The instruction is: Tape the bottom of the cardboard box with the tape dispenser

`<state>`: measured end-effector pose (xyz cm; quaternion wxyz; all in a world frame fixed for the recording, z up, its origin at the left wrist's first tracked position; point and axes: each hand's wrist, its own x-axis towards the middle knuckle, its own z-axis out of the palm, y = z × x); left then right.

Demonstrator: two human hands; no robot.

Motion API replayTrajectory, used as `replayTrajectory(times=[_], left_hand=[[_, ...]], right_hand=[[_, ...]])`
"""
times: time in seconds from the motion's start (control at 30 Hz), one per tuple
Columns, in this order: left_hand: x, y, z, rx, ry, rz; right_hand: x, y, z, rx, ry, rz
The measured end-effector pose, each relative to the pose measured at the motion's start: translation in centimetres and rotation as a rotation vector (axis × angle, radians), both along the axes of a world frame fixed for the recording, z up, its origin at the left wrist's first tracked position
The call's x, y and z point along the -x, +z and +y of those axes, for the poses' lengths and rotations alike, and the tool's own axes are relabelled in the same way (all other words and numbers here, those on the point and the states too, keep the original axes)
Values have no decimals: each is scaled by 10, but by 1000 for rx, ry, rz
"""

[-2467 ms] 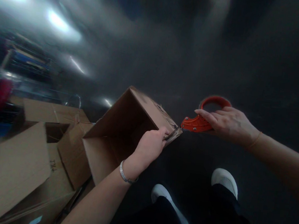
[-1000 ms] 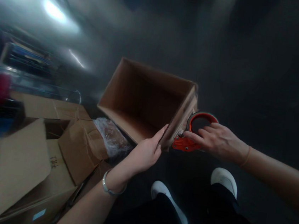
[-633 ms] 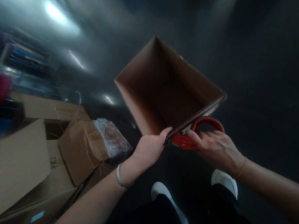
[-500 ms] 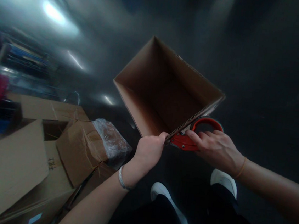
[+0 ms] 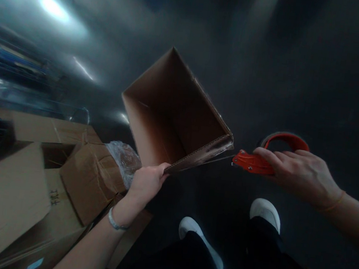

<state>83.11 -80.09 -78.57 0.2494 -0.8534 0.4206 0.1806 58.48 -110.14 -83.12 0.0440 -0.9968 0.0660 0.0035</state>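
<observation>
My left hand grips the near corner edge of a cardboard box, which hangs tilted with its open side toward me. Its inside is bare brown board. Off to the right, my right hand is closed around the handle of an orange-red tape gun. A thin strip of tape stretches from the tape gun's tip to the box's right side. The box's outer faces are mostly hidden from me.
At lower left stands a large open carton with raised flaps. A bundle in clear plastic wrap lies beside it. Blurred shelving is at far left. My white shoes are on the dark floor below.
The tape gun in my right hand has moved right, away from the box, with tape now drawn out between them. My left hand and the box have shifted left.
</observation>
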Motion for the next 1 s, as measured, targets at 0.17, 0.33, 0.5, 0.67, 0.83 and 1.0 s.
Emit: replayTrajectory(times=[0.17, 0.33, 0.5, 0.67, 0.83, 1.0], left_hand=[[-5, -2, 13, -20, 18, 38], [-10, -1, 21, -10, 1, 65], [-10, 3, 19, -6, -17, 97], [-11, 10, 20, -6, -38, 151], [-1, 20, -12, 144, -79, 263], [34, 11, -103, 272, -50, 148]], right_hand=[[-1, -6, -13, 131, -76, -56], [-2, -8, -22, 123, -64, -12], [-6, -6, -24, 124, -59, -15], [-21, -7, -28, 83, -27, -30], [-32, -10, -32, 60, -16, -34], [-33, -12, -35, 44, -35, -37]])
